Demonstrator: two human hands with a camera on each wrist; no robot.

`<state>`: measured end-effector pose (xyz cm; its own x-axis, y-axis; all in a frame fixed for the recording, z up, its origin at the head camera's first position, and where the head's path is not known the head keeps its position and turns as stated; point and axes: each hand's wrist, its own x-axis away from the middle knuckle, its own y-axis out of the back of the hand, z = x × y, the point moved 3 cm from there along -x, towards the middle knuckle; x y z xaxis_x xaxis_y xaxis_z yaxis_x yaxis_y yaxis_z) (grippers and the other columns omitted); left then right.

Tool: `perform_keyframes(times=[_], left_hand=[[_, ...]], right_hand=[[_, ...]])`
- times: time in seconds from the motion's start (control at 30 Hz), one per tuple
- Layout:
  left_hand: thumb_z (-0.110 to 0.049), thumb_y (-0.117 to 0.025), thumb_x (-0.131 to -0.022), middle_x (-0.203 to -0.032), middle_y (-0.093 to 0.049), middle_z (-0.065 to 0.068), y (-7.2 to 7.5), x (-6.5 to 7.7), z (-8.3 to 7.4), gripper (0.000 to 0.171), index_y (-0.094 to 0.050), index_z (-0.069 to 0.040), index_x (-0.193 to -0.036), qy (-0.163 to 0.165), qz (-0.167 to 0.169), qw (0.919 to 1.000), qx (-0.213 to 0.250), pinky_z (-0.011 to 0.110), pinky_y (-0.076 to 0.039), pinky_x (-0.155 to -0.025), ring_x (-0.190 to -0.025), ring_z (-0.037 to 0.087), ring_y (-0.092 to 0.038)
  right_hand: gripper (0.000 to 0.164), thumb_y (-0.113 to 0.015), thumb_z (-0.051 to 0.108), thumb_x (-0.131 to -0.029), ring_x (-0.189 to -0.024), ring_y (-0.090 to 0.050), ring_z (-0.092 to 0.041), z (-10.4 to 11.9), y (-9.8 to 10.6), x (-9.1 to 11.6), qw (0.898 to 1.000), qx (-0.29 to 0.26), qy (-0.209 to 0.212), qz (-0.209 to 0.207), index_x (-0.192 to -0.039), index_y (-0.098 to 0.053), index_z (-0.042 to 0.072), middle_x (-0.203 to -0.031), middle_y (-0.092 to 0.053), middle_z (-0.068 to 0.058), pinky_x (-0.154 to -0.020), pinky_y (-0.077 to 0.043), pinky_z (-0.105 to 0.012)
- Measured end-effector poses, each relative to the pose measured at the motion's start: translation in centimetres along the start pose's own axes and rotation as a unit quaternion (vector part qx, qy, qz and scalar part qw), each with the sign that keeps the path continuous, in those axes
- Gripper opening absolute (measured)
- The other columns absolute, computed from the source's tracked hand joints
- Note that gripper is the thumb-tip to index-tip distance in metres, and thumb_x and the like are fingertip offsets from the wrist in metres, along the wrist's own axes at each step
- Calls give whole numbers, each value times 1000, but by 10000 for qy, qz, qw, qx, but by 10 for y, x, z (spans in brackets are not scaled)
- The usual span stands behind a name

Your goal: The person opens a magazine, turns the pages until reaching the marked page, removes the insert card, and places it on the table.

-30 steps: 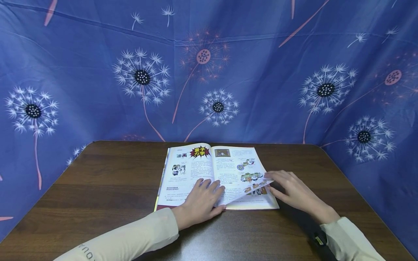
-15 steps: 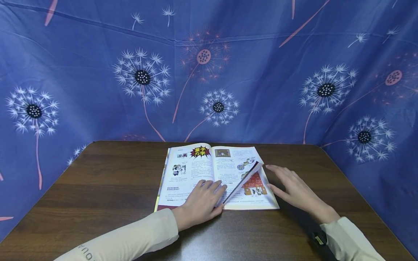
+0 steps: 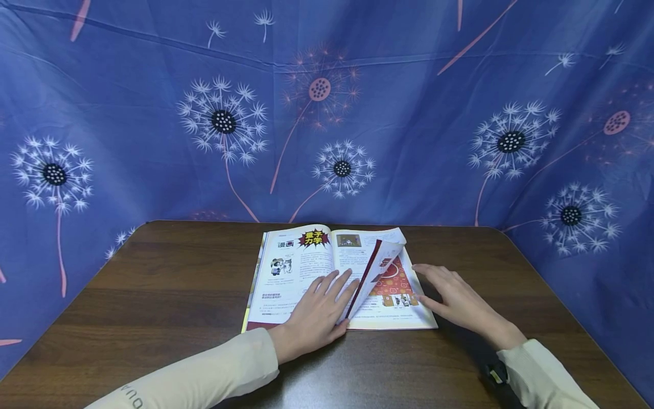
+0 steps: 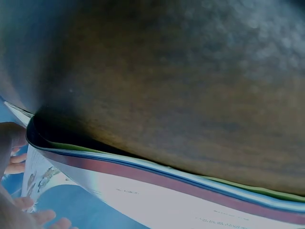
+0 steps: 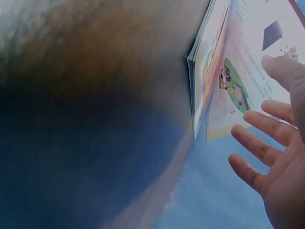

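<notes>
An open magazine (image 3: pixel 278 284) lies on the brown table, with printed text and cartoon pictures on both sides. One page (image 3: pixel 377 264) on its right half is curled up, its dark red edge leaning left, with a red picture (image 3: pixel 394 280) showing beneath. My left hand (image 3: pixel 315 309) rests flat near the spine at the bottom, fingertips right beside the raised page. At the magazine's right edge is my right hand (image 3: pixel 460 301), palm down, thumb apart from the fingers. In the right wrist view, its fingers (image 5: pixel 262 143) are spread with nothing held, overlapping the page (image 5: pixel 248 86).
The wooden table (image 3: pixel 179 284) extends around the magazine on all sides. Behind it hangs a blue cloth (image 3: pixel 409 142) with a dandelion print. A small dark device (image 3: pixel 495 374) sits at the right sleeve's cuff.
A second ago the right hand was lifting the page by its outer side. That page has since left its fingers and swung up and leftward toward the left hand.
</notes>
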<state>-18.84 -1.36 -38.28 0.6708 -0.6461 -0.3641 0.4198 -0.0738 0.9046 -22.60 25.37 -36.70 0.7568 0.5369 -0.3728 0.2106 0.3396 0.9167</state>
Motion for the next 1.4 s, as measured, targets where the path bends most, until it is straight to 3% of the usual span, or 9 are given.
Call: perform_keyframes(times=[0.3,0.53,0.93,1.4], left_hand=[[-51,-59,-79,-153,-12,13,2,-1,0,91,-14,-10,-146,93,-37,9999,-57,41,-30,-106,-136,31,-24],[-47,-59,-79,-154,-1,14,3,-1,0,82,-22,-15,-145,3,-102,9999,-12,44,-22,-110,-140,33,-11],[-39,-55,-81,-154,-3,13,1,0,0,68,-32,-21,-142,1,-42,9999,145,45,-16,-112,-141,32,-5],[-36,-51,-83,-154,-9,11,-5,1,3,56,-40,-27,-138,93,155,9992,343,48,-16,-111,-141,33,-8]], right_hand=[[54,-69,27,-79,-111,-53,-29,-1,-5,-2,9997,-88,-19,207,-124,-52,3,-124,-56,-12,-84,-43,-52],[54,-69,28,-79,-112,-53,-29,-2,-9,-5,9993,-91,-44,355,-124,-52,3,-123,-56,-13,-85,-43,-51],[53,-67,29,-81,-111,-53,-29,-6,-15,-16,9981,-105,-81,609,-124,-53,3,-122,-57,-14,-86,-43,-50],[50,-65,27,-83,-114,-50,-34,-18,-26,-29,9959,-285,-264,821,-124,-53,2,-123,-55,-18,-88,-41,-54]])
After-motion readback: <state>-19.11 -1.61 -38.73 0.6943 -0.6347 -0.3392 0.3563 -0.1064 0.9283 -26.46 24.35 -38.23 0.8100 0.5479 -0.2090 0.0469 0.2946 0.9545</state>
